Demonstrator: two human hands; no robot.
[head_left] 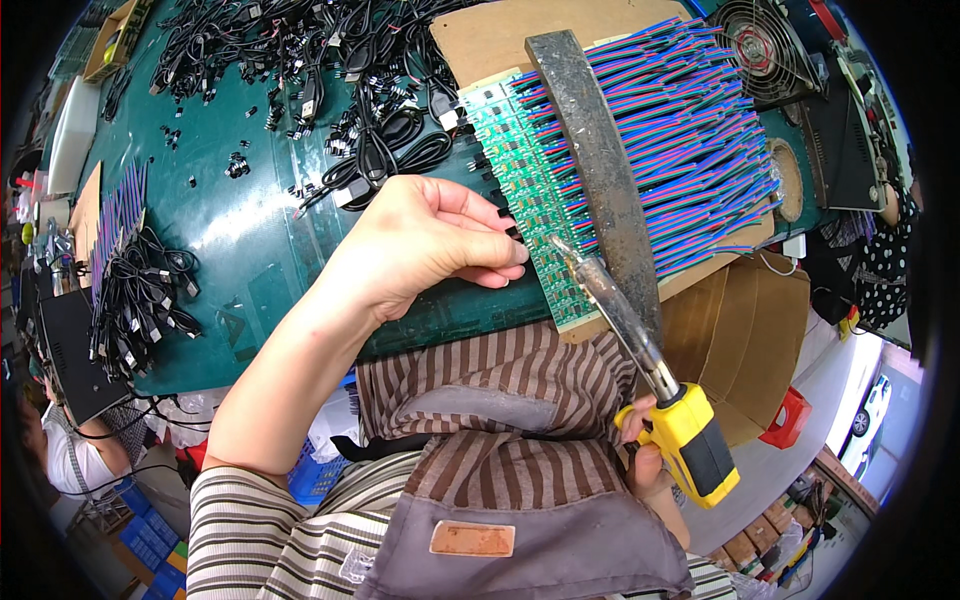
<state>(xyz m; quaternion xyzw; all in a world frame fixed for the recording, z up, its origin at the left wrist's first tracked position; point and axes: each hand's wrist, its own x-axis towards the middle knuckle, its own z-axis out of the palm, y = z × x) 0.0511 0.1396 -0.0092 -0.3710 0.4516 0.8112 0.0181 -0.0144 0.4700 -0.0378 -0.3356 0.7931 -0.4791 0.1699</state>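
Note:
A strip of green circuit boards (524, 180) lies at the table's edge, with many blue, red and dark wires (690, 150) running off its right side. A heavy, rusty metal bar (600, 150) rests across the wires. My left hand (430, 240) is closed in a pinch on a small black connector (513, 232) at the boards' left edge. Wrapped round the yellow handle of a soldering gun (700, 445), my right hand (645, 462) is partly hidden behind it. The gun's tip meets or hovers just over the boards, right of my left fingertips; contact is unclear.
Black cables (350, 90) with plugs pile up at the back of the green table (250, 200). Another cable bundle (145, 290) hangs at the left edge. A fan (765, 45) stands at the back right, a cardboard box (745, 335) below the board. Other people sit nearby.

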